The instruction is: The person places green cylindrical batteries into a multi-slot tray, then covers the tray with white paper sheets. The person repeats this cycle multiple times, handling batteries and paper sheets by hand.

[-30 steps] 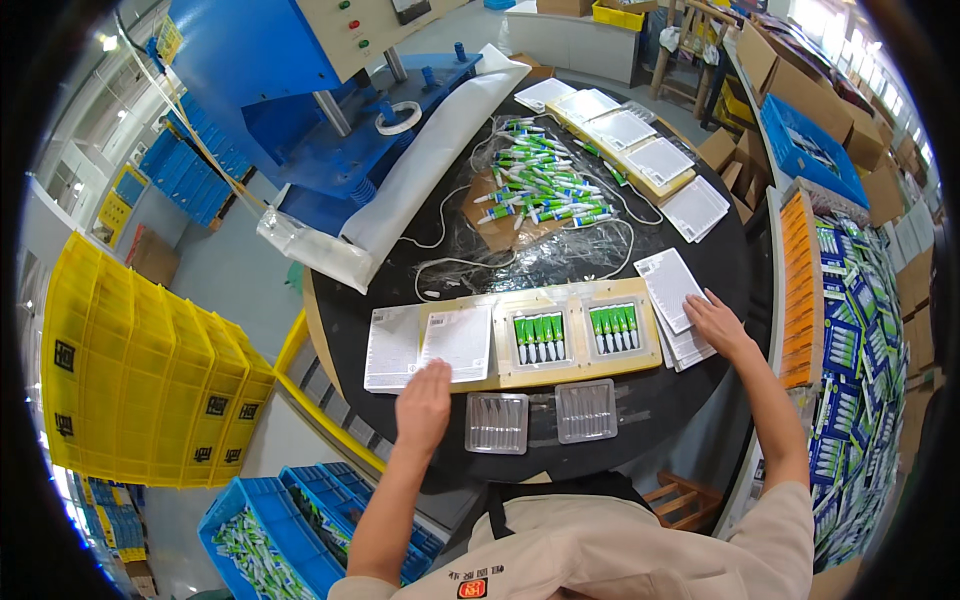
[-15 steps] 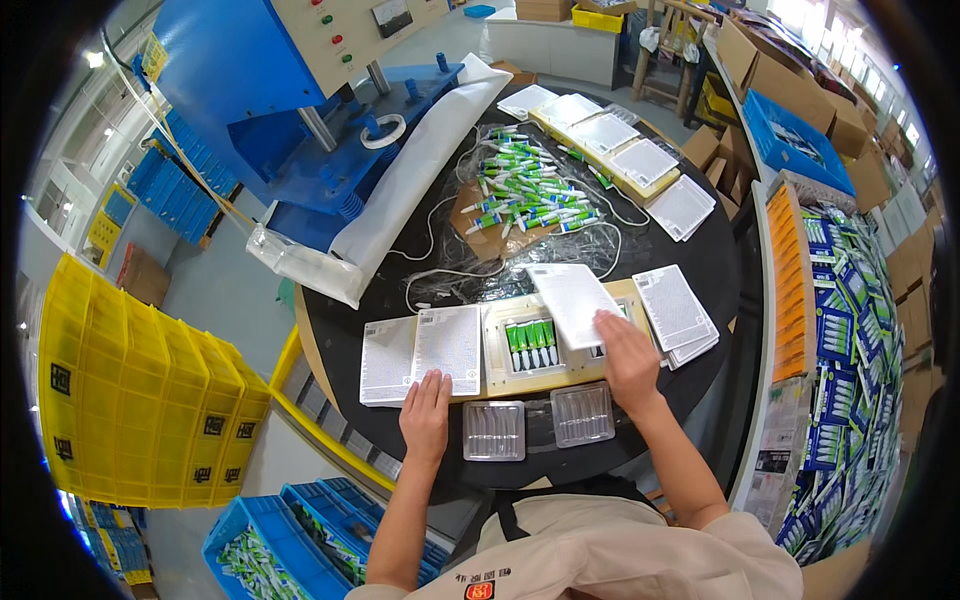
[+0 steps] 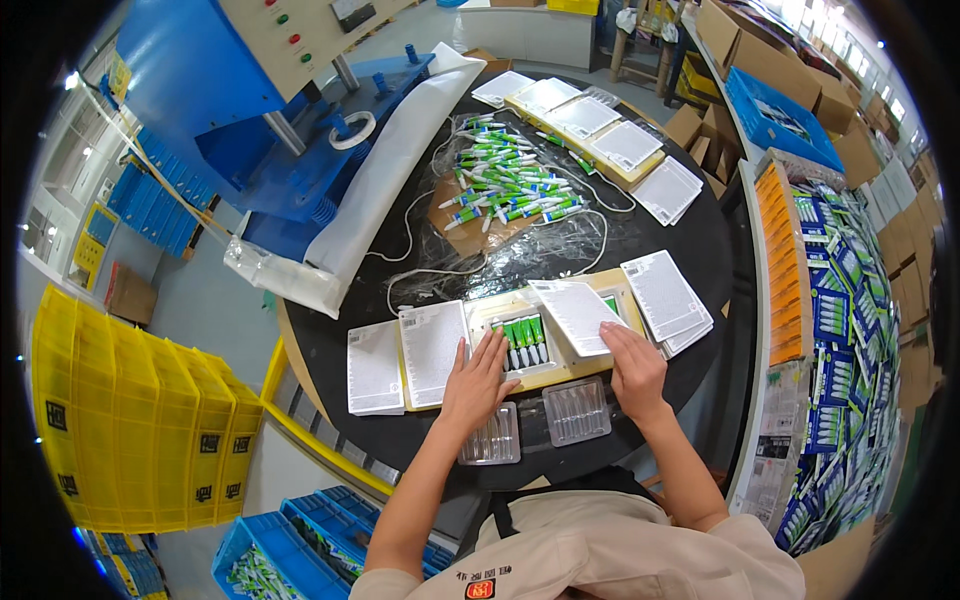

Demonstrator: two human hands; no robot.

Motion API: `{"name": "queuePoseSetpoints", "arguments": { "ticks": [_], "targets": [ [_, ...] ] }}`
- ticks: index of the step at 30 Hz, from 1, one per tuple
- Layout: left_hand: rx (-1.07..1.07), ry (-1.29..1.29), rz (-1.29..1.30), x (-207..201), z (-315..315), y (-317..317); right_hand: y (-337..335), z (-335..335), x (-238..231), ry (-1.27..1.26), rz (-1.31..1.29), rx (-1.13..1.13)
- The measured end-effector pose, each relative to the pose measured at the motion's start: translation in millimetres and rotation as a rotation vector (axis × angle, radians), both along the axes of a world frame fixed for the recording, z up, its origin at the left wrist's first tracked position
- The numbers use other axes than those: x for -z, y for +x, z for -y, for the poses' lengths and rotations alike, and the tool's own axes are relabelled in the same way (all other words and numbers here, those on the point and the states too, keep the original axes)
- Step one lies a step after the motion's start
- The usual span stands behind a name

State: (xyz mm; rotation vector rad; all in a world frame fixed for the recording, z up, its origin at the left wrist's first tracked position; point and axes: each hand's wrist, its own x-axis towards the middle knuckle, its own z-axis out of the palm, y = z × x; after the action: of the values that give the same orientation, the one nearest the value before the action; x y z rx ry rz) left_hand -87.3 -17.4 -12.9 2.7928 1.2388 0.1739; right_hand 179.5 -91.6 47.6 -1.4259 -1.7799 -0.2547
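Note:
My right hand [image 3: 636,372] pinches the lower right corner of a white printed card [image 3: 572,314], tilted over the right part of a cream fixture [image 3: 548,379]. Most of the compartment under that card is hidden. To its left, green-and-white tubes [image 3: 524,342] lie in a clear blister in the fixture. My left hand [image 3: 478,386] is flat with its fingers stretched out, fingertips at the left side of these tubes. Another white card [image 3: 434,352] covers the fixture's left end. In front of the fixture lie two clear blister trays [image 3: 577,412], the left one partly behind my left hand.
A pile of tubes [image 3: 510,180] lies mid-table among plastic film and a white cord [image 3: 604,245]. Card stacks [image 3: 668,300] flank the fixture. A second fixture [image 3: 640,172] stands beyond. A blue press [image 3: 260,150] rises far left; packed blister cards [image 3: 830,400] fill the right.
My left hand has moved right, from the left card to the tubes. The card in my right hand has come down lower over the fixture. The whole view has shifted slightly.

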Motion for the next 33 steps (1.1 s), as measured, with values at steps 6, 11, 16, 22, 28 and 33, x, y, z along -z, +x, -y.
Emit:
{"name": "queuePoseSetpoints", "arguments": {
  "ticks": [6,11,16,22,28,33],
  "targets": [
    [0.041,-0.017,-0.002,0.8,-3.8,-6.8,-20.0,-3.2,12.3,-0.021,0.179,-0.090],
    [-0.214,-0.069,0.045,-13.0,10.3,-45.8,-55.1,3.7,45.3,-0.126,0.231,-0.197],
    [-0.284,-0.189,0.027,-11.9,22.3,-78.3,-70.6,16.9,71.0,-0.240,0.295,-0.177],
    [-0.202,-0.175,-0.019,-12.9,30.7,-83.5,-74.7,17.3,68.7,-0.280,0.290,-0.211],
    [-0.164,-0.157,-0.053,-8.4,37.2,-80.4,-77.8,13.1,68.7,-0.300,0.238,-0.228],
    [-0.175,-0.201,-0.125,-23.8,34.3,-77.4,-75.9,9.2,64.9,-0.376,0.223,-0.293]
  ]
}}
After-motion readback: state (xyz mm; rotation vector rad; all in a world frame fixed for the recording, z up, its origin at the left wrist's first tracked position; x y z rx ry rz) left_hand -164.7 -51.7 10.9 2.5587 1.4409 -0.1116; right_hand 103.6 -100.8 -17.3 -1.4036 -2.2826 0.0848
